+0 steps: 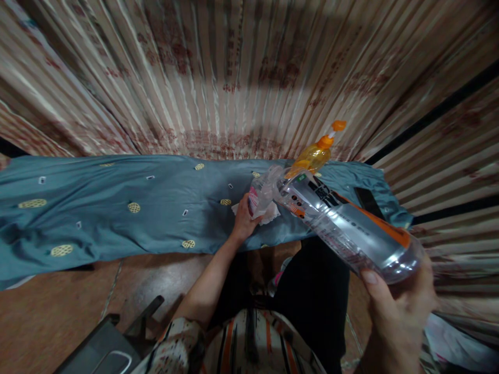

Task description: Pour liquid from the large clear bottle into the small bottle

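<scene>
A large clear plastic bottle with a silver and orange label is gripped near its base by my right hand. It tilts, with its neck pointing down to the left. At its mouth is a clear plastic cup-like container with pink print, around which my left hand is closed. Whether the bottle and the container touch is unclear. Below the container, a crumpled white tissue lies on the blue-green cloth. Behind the bottle's neck stands an orange pump bottle, partly hidden.
The cloth with pineapple prints covers a long, narrow surface. A dark flat object, like a phone, lies at its right. Pleated curtains hang behind. A dark chair stands at lower left, and white fabric lies at lower right.
</scene>
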Demonstrator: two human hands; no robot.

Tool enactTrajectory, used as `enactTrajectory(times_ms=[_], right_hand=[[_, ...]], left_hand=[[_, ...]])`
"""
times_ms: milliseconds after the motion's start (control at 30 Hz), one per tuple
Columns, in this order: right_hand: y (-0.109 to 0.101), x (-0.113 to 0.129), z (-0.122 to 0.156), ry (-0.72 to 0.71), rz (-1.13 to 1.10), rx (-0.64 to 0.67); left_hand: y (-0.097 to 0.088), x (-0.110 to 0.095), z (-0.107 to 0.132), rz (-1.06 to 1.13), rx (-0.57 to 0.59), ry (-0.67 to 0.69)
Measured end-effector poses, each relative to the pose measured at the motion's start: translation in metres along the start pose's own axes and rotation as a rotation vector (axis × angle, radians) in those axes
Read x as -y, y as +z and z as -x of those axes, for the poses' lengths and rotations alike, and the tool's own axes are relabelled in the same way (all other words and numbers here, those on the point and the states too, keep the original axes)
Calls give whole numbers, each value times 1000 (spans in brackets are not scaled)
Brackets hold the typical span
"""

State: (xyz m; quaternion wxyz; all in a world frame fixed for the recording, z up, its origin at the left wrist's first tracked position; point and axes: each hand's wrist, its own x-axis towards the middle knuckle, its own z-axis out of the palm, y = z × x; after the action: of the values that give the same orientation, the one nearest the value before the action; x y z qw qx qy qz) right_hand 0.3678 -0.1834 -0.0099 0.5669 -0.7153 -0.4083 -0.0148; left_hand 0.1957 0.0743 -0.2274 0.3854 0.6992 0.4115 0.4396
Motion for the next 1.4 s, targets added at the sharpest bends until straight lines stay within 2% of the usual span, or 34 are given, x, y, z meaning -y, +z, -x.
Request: enactTrajectory(times_ms=[400, 1067, 1400], right_hand=[[2, 4, 0, -8, -16, -11], [3, 8, -2, -8, 6, -25], [8, 1, 0, 5, -28, -125]], left_hand=[[1, -3, -1, -46, 13, 1], [2, 2, 0, 1, -15, 20], [2, 0, 0, -6, -7, 12]])
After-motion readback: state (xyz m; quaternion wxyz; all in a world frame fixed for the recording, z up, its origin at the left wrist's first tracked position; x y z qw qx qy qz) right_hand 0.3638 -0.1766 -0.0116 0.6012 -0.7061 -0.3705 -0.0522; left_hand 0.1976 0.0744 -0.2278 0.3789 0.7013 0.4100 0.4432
